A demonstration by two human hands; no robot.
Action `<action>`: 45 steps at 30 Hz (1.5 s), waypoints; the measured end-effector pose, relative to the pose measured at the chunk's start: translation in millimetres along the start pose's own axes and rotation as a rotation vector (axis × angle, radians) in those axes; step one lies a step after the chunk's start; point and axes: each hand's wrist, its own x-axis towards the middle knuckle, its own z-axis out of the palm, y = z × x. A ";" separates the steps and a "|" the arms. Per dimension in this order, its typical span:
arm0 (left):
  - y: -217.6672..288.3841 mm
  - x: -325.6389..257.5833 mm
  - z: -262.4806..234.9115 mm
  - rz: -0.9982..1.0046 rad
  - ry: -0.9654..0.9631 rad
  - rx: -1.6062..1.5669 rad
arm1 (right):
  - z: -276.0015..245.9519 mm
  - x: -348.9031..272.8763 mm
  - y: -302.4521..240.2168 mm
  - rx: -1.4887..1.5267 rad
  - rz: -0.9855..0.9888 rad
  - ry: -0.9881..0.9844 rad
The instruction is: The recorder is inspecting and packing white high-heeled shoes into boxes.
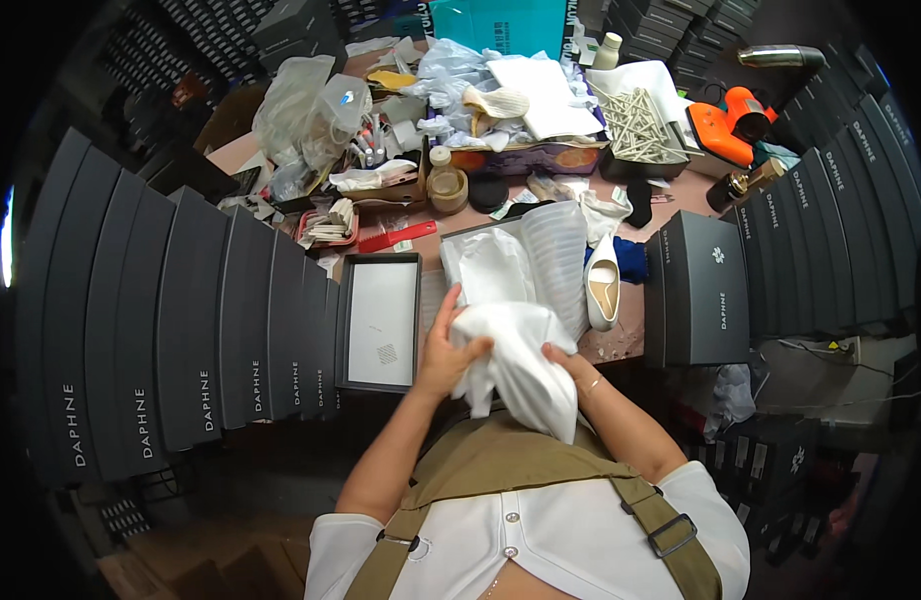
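Above your olive apron [521, 455]: white cloth [516, 345], bunched, loose folds hanging on your side of the lined box.
Left hand [447, 350]: gripping the cloth's left side, thumb over the near folds.
Right hand [578, 372]: thumb pressed on the cloth's right side; fingers hidden behind, grip looks narrow on fabric.
Lined box [491, 262]: just beyond the cloth, white paper inside, ribbed translucent sheet [558, 262] along its right.
White shoe [603, 285]: right of that sheet, toe toward you.
Shallow tray [381, 300]: left of your hands, pale inside, small print and a patterned patch on its floor.
Closed box [699, 290]: dark grey, pale lettering plus a flower-like emblem.
Box rows: left row [193, 320] and right row [819, 240] both dark grey, same pale lettering on most.
Turquoise panel [501, 28]: far side, darker printed characters.
Surface: pinkish table [621, 342], cluttered at the back; red brush [399, 236], jar [448, 188], white sticks [636, 125], orange device [719, 132].
Room: dim, more boxes stacked behind, brown cardboard [206, 570] lower left.
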 end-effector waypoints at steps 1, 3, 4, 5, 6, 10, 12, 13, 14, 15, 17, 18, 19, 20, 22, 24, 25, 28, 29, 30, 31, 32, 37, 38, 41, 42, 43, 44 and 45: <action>-25.8 5.8 12.7 0.080 0.088 0.096 | -1.1 -8.8 -12.4 0.038 0.046 0.006; -69.4 -12.3 12.2 0.093 0.223 0.150 | -2.0 -33.9 -26.4 0.019 -0.120 -0.031; -91.8 -30.1 6.4 0.044 0.279 0.102 | 2.4 -45.9 -37.5 -0.053 -0.343 -0.090; -96.9 -47.3 -11.6 -0.295 0.302 -0.015 | -3.7 -61.3 -52.8 -0.093 -0.391 -0.056; -94.2 -61.0 -27.2 -0.610 0.400 -0.128 | -16.3 -75.7 -61.6 -0.123 -0.430 -0.017; -159.6 -69.7 -85.8 -0.820 0.420 -0.777 | -46.5 -97.5 -64.5 -0.009 -0.388 0.117; -161.6 -54.0 -76.3 -0.459 0.514 -0.739 | -42.0 -98.8 -62.8 0.002 -0.394 0.160; -142.0 -44.2 -63.2 -0.235 0.503 -0.375 | -33.5 -101.6 -61.9 -0.051 -0.458 0.165; -112.1 -32.1 -44.9 -0.002 0.468 -0.022 | -30.3 -104.2 -63.8 -0.128 -0.533 0.187; -70.6 -23.8 -23.5 0.240 0.411 0.540 | -36.1 -104.1 -68.0 -0.221 -0.523 0.201; -48.3 -2.1 -3.2 0.496 0.111 0.950 | -32.8 -97.7 -79.7 -0.413 -0.522 0.234; -52.5 16.5 9.4 0.609 -0.004 0.993 | -22.3 -92.0 -86.0 -0.485 -0.526 0.229; -59.5 34.7 23.8 0.645 -0.151 1.065 | -10.2 -84.8 -92.7 -0.556 -0.536 0.230; -80.6 54.8 28.2 0.627 -0.292 1.186 | 2.8 -73.8 -99.2 -0.628 -0.545 0.227; -141.3 81.3 11.0 0.376 -0.498 1.402 | 24.3 -42.4 -110.0 -0.767 -0.354 0.205; -190.2 90.6 -1.0 0.332 -0.547 1.382 | 40.5 1.0 -108.8 -0.721 -0.406 0.099; -194.1 89.5 3.7 0.284 -0.595 1.412 | 47.3 16.3 -111.6 -0.807 -0.440 0.100; -147.4 67.8 24.6 -0.154 -0.916 1.764 | 29.5 86.9 -111.0 -1.136 -0.398 0.166; -151.1 65.6 24.4 -0.059 -0.873 1.727 | 4.3 114.0 -97.1 -1.260 -0.688 0.349; -153.9 60.8 15.1 0.023 -0.817 1.686 | -6.1 134.9 -81.5 -1.377 -0.973 0.530; -156.6 57.3 5.0 0.092 -0.761 1.631 | 5.9 137.2 -72.0 -1.311 -1.028 0.484; -156.2 57.8 2.1 0.076 -0.769 1.613 | 16.7 131.2 -65.6 -1.275 -1.073 0.412; -152.8 51.7 -7.8 0.156 -0.690 1.427 | -1.0 23.2 -87.1 -1.860 -0.946 0.914; -155.2 54.7 -3.5 0.191 -0.687 1.391 | -29.4 6.8 -89.4 -1.833 -0.809 0.957; -131.6 49.3 14.6 0.360 -0.514 1.089 | -100.2 -3.7 -80.5 -1.185 -0.588 0.744; -123.4 44.7 15.8 0.463 -0.414 0.953 | -106.8 -7.6 -79.0 -0.882 -0.532 0.606; -114.2 41.1 17.6 0.445 -0.338 0.904 | -114.6 -14.2 -78.7 -0.685 -0.581 0.612; -91.3 36.5 23.0 0.427 -0.265 0.859 | -110.9 -24.8 -80.1 -0.481 -0.626 0.613; -75.9 30.7 24.8 0.400 -0.194 0.813 | -102.8 -39.5 -77.8 -0.275 -0.660 0.611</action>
